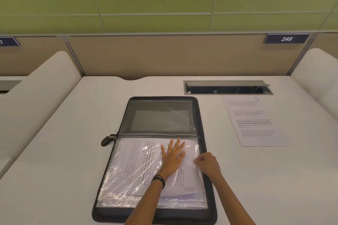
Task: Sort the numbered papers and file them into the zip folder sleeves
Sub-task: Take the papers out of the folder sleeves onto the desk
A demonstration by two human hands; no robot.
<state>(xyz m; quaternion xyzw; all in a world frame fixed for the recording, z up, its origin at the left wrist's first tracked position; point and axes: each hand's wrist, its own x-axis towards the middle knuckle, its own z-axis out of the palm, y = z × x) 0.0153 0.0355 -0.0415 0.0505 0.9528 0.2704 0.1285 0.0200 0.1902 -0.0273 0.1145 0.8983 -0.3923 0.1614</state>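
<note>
While the pale bench (73, 142) carries everything, the black zip folder (182, 215) lies open on it, its far half a grey pocket (161, 118), its near half a stack of clear sleeves (117, 179) holding printed sheets. The paper marked 8 (188, 186) lies uppermost there. To the right, apart from the folder, the paper marked 1 (256, 122) lies flat. The left hand (172, 153) rests palm down on the 8 sheet, fingers straight and spread. The right hand (206, 163) pinches the sleeve's crinkled right edge.
</note>
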